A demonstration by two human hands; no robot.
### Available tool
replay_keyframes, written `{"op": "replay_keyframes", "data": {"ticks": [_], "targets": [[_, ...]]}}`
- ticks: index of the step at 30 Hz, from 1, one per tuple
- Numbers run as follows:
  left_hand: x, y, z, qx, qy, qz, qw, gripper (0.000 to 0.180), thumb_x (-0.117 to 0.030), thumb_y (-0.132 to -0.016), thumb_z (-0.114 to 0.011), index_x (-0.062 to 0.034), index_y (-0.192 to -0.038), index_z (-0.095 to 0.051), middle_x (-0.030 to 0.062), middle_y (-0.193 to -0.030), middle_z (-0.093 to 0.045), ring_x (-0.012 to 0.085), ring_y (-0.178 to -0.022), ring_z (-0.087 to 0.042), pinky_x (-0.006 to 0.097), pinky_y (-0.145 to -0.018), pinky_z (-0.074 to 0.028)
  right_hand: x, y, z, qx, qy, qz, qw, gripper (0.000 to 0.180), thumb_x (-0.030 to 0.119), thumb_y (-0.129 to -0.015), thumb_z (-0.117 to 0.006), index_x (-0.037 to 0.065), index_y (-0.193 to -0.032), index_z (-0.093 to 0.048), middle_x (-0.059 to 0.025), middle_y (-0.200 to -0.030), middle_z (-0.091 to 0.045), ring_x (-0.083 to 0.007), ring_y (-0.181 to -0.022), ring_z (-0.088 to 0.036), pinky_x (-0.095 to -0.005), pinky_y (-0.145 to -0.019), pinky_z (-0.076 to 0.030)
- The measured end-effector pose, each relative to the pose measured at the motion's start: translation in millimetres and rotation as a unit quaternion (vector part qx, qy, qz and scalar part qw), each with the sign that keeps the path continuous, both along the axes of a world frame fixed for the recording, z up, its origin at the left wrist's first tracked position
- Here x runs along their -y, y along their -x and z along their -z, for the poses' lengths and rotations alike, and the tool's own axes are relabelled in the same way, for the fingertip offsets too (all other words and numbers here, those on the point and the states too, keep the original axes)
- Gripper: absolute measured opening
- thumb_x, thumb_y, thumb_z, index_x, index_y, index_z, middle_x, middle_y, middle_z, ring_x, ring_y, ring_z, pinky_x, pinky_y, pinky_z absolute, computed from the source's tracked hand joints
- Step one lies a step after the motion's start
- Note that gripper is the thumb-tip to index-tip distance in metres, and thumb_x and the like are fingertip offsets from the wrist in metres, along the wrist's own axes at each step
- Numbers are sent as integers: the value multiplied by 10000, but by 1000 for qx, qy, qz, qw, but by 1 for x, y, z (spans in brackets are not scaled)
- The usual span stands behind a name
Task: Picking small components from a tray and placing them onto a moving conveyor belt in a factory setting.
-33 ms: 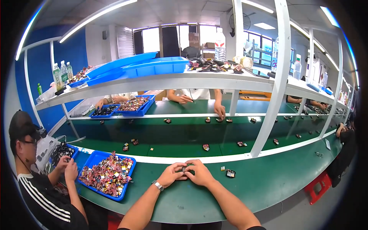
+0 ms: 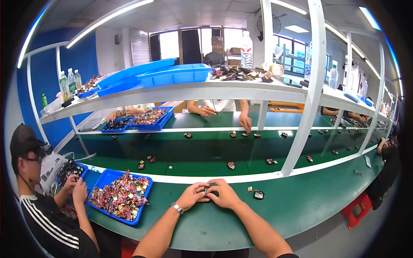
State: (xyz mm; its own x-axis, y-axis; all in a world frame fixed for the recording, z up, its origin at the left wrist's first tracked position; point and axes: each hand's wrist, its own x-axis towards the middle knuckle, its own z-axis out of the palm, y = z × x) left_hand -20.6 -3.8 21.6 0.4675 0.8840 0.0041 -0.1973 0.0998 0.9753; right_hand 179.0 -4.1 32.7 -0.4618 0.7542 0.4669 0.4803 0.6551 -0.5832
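My left hand (image 2: pixel 192 196) and my right hand (image 2: pixel 224 195) meet over the green worktop, fingers bent together. Between their fingertips they pinch a small dark part (image 2: pixel 207 191), mostly covered, so its exact kind does not show. A silver watch (image 2: pixel 177 208) is on my left wrist. Just right of my right hand lie a small black part (image 2: pixel 258 194) with a pale edge and a tiny pale square piece (image 2: pixel 250 188). Left of my hands stands a blue tray (image 2: pixel 149 185) heaped with small red, black and yellow wired parts (image 2: pixel 118 195).
Beyond a white rail (image 2: pixel 180 178) runs a green belt (image 2: pixel 193 150) carrying scattered small parts. A white post (image 2: pixel 307 99) and shelf (image 2: pixel 206 89) rise ahead. At left a co-worker's hands (image 2: pixel 77 189) handle something small; another person's hand (image 2: pixel 245 124) reaches over the far side.
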Motion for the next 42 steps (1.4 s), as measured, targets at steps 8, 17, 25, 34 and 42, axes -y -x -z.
{"op": "replay_keyframes", "data": {"ticks": [8,17,25,34,42], "targets": [[-3,-1,5,17,14,11,1000,321,31,-953,-447,-18,-1270,-461,114,-1229,-560,202,-1103,-596,362,-941,-551,0,0,5,-37,-5,17,999,113,156,-815,-691,86,-901,-713,-63,-1201,-587,-269,-1176,-498,-371,-991,-431],[-5,1,7,13,26,-3,1000,268,-48,-992,-439,-44,-1257,-475,87,-1197,-558,197,-1090,-600,366,-936,-550,1,7,10,-72,-21,25,997,97,139,-811,-697,93,-893,-717,-45,-1144,-609,-266,-1136,-515,-373,-965,-439],[-4,0,7,23,32,-15,999,254,-76,-977,-498,-50,-1230,-482,81,-1137,-558,197,-1070,-599,379,-932,-549,3,12,15,-81,-41,53,994,129,117,-798,-701,108,-923,-730,-40,-1142,-614,-264,-1106,-536,-376,-947,-455],[-5,-1,13,32,7,-45,998,240,-73,-982,-495,-37,-1219,-483,129,-1240,-557,224,-1104,-603,380,-938,-546,7,23,15,-106,-41,62,992,170,77,-774,-701,104,-939,-734,-68,-1186,-610,-279,-1134,-533,-383,-962,-456],[-2,-1,9,74,2,-31,997,230,-62,-973,-514,-26,-1199,-487,136,-1292,-545,234,-1130,-598,381,-937,-547,3,20,15,-109,-76,75,988,167,69,-767,-706,104,-928,-735,-71,-1195,-612,-289,-1142,-531,-389,-964,-459]]}}
